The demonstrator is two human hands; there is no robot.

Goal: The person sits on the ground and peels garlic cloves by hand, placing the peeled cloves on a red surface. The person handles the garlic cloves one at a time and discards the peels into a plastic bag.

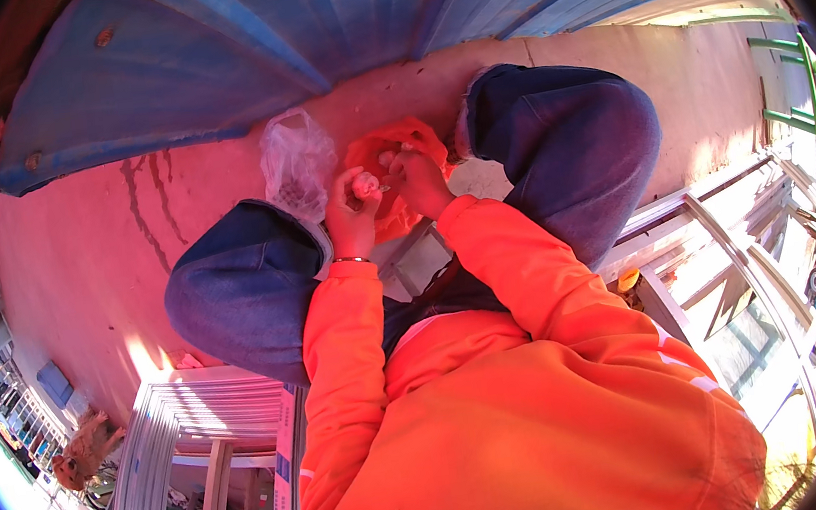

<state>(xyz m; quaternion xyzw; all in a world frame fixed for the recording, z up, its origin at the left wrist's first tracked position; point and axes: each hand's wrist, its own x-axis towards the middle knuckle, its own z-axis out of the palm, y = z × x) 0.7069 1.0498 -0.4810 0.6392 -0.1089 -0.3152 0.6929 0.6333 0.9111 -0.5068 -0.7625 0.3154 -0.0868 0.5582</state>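
My left hand (351,218) is closed round a pale, knobbly bulb (366,186) that looks like a head of garlic, held up between my knees. Close by on its right, my right hand (423,185) has its fingers bent together; whatever they pinch is too small to make out. Under both hands an orange-red plastic bag (398,218) gapes, with a few pale pieces near its far side. To the left of it, by my left knee, stands a clear plastic bag (298,157) with something darker at its bottom.
A blue corrugated metal sheet (351,20) spans the far side. Stacked metal frames (228,401) lie behind me on the left, and more pale frames (756,266) on the right. A brown dog (88,450) is at the far left. A green metal frame (812,93) stands far right.
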